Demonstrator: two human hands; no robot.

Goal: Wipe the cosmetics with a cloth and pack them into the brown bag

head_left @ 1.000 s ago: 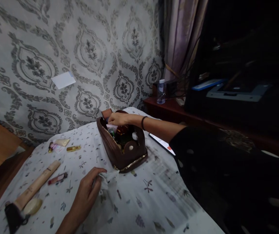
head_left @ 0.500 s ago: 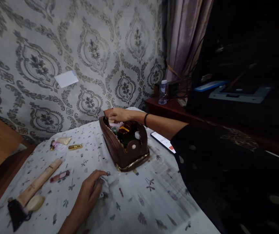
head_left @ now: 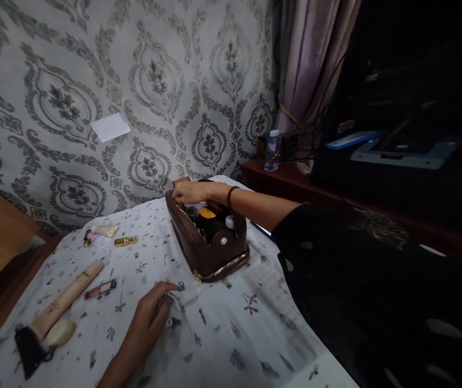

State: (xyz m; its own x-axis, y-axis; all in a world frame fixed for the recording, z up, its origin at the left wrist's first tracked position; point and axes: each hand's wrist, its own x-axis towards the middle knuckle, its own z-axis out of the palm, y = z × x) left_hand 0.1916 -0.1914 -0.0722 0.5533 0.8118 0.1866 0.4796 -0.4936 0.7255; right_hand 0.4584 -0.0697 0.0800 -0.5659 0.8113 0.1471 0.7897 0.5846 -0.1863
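Note:
A dark brown cosmetic bag [head_left: 214, 264] stands unzipped on the bed sheet, its gold zipper and a pearly snap facing me. My right hand [head_left: 192, 192], a black band at its wrist, reaches across the opening, with fingers curled over the far left rim and closed there. Inside lie a yellow-orange item [head_left: 207, 213], a white cap [head_left: 229, 221] and something pale pink, partly under the hand. My left hand [head_left: 152, 310] rests on the sheet in front of the bag, index finger stretched out, holding nothing.
On the left lie a long beige tube [head_left: 67, 296], a lip gloss tube [head_left: 100, 289], a round cream compact [head_left: 61, 332], a black item [head_left: 32, 350], a gold lipstick [head_left: 125, 241] and small tubes [head_left: 107, 230]. A phone [head_left: 261, 229] is half hidden beneath my arm. A bottle [head_left: 272, 151] stands on the red-brown table.
My right hand has shifted left from above the bag's contents to its far left rim. My forearm now covers more of the phone. My left hand stays in place.

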